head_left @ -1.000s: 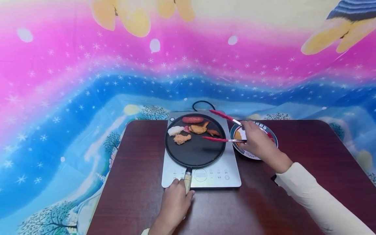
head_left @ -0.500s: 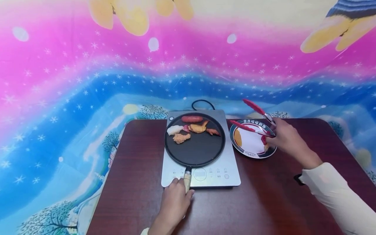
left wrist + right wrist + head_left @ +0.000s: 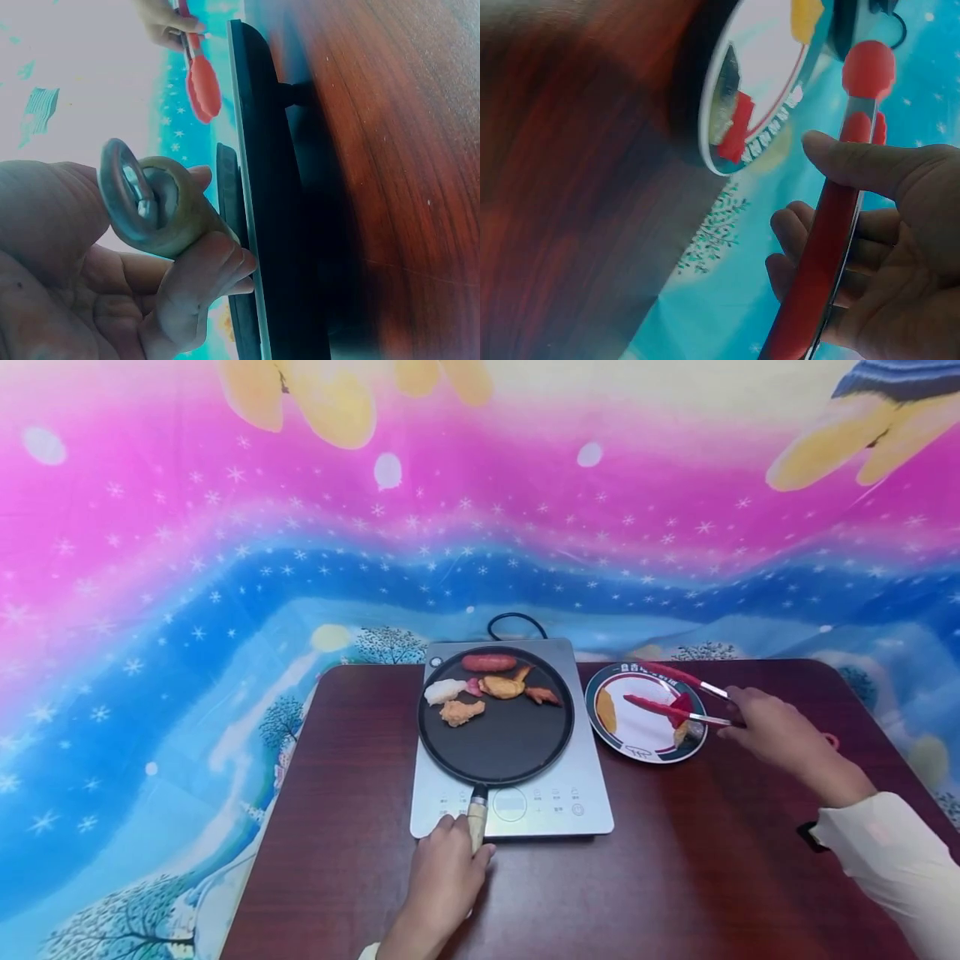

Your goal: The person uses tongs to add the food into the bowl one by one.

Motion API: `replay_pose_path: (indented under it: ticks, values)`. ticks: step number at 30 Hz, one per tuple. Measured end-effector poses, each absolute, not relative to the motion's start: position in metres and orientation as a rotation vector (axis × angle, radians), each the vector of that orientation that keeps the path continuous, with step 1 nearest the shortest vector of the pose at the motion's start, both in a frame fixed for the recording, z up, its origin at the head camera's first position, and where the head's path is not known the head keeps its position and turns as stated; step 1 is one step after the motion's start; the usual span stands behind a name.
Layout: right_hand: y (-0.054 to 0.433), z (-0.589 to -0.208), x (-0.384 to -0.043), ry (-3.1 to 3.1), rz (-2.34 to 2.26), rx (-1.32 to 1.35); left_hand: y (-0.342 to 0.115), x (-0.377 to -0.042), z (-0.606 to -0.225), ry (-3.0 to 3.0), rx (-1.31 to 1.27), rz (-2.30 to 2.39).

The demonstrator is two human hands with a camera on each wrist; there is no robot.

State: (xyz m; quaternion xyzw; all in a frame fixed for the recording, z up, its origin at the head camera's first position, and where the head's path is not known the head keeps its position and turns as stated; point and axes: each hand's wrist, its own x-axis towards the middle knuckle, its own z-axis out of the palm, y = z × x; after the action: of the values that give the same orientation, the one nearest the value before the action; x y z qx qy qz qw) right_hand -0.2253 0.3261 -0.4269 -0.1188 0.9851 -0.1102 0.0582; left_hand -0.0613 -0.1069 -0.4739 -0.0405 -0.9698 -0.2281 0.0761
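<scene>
Left grip (image 3: 444, 868) clasping pan handle (image 3: 477, 828); steady hold advisable. Right grip (image 3: 780, 733) holding spread tongs (image 3: 660, 706) above right-side plate (image 3: 617, 748); best lowered level, squeezed gently.

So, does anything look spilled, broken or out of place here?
Nothing looks spilled or broken. The pan rests on the silver cooker, with the plate beside it. Only mildly odd: the food pieces in the pan crowd toward its far side, leaving most of the near part bare.
</scene>
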Motion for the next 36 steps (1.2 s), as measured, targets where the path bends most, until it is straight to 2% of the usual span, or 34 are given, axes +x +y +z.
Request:
replay_pose_path:
  ticks: [16,26,36]
  values:
    - [0.264,-0.441,-0.204,2.759,-0.291,-0.203,-0.107,-0.061,-0.474,-2.919,-0.117,-0.702]
    - [0.252,-0.438,-0.206,2.729,-0.349,-0.105,-0.107,-0.060,-0.473,-2.924,-0.103,-0.699]
    - [0.249,-0.442,-0.206,2.765,-0.272,-0.126,-0.107,-0.061,-0.473,-2.913,-0.108,-0.689]
